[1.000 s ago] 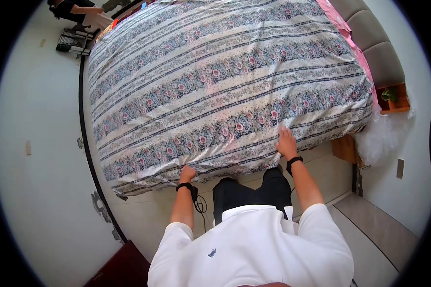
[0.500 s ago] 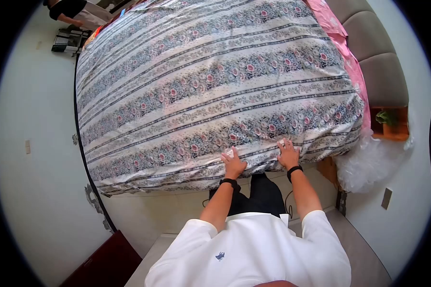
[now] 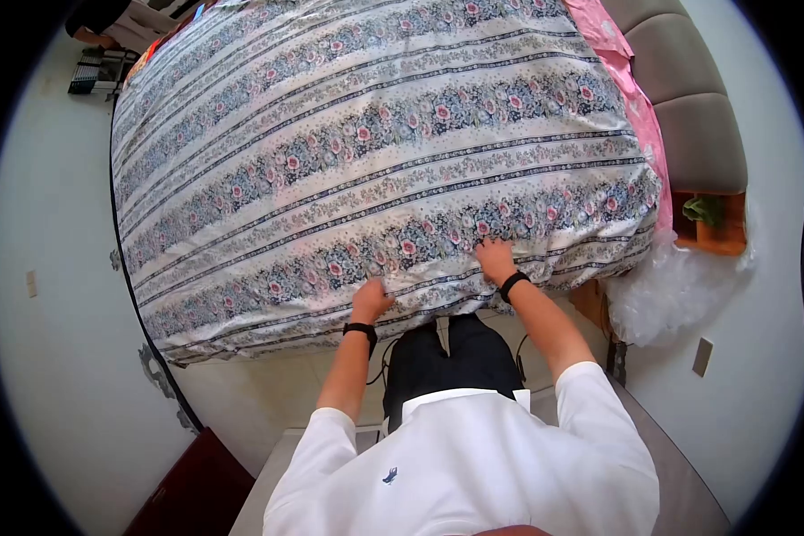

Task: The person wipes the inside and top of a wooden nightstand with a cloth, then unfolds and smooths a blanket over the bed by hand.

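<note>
A floral striped bedsheet (image 3: 330, 196), white with bands of pink roses and dark lines, covers the large bed in front of me. On its near edge, my left hand (image 3: 371, 302) is closed, with the fingers curled against the cloth. Farther right, and a little higher on the sheet, my right hand (image 3: 496, 260) rests with its fingers apart on the fabric. Both wrists wear dark bands. Small creases run along the sheet's near side.
A grey padded headboard (image 3: 688, 98) and pink bedding (image 3: 630, 85) line the right side. Clear plastic wrap (image 3: 665, 290) lies below an orange nightstand (image 3: 724, 234) with something green inside. At the far left, another person (image 3: 143, 27) is beside the bed. A dark red panel (image 3: 192, 482) stands lower left.
My left hand has moved left and curled from spread fingers. My right hand has shifted left and farther onto the bed. The whole view has shifted slightly.
</note>
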Tool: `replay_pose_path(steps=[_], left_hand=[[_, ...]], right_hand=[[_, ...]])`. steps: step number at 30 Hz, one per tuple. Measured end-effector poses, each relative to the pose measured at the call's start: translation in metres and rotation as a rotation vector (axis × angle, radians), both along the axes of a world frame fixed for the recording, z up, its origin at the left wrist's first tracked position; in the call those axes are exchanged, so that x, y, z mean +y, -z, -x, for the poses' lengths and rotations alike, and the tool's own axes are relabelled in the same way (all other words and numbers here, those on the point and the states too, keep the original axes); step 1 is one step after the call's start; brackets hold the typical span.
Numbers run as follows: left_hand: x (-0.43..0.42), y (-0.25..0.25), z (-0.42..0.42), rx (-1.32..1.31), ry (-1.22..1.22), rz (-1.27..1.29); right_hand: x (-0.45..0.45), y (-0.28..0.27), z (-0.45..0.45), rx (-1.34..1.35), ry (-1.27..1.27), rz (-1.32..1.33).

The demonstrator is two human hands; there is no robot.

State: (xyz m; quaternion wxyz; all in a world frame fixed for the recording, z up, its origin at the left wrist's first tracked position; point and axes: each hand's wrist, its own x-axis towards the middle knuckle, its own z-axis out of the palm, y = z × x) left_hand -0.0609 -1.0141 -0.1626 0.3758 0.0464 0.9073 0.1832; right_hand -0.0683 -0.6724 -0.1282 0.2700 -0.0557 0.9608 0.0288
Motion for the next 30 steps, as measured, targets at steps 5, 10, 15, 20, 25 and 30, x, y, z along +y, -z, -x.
replay_pose_path(steps=[5,10,15,20,25,30], left_hand=[[-0.025,0.013,-0.072,-0.08,0.083,0.037],[-0.005,0.016,-0.077,0.166,0.147,0.198],[-0.008,0.031,-0.085,0.091,0.154,0.124],[-0.014,0.036,-0.091,0.01,0.076,0.128],[-0.003,0.028,-0.082,0.038,0.069,0.152],[0.07,0.024,-0.076,0.048,-0.099,-0.087]], right_hand=[[-0.007,0.065,-0.04,0.026,-0.073,-0.031],[0.006,0.031,-0.045,-0.069,0.011,0.102],[0.015,-0.001,-0.049,-0.246,-0.016,0.067],[0.024,-0.007,-0.043,-0.553,-0.05,0.003],[0.091,-0.01,-0.052,-0.059,0.022,-0.057],[0.186,-0.013,-0.042,-0.031,-0.022,-0.372]])
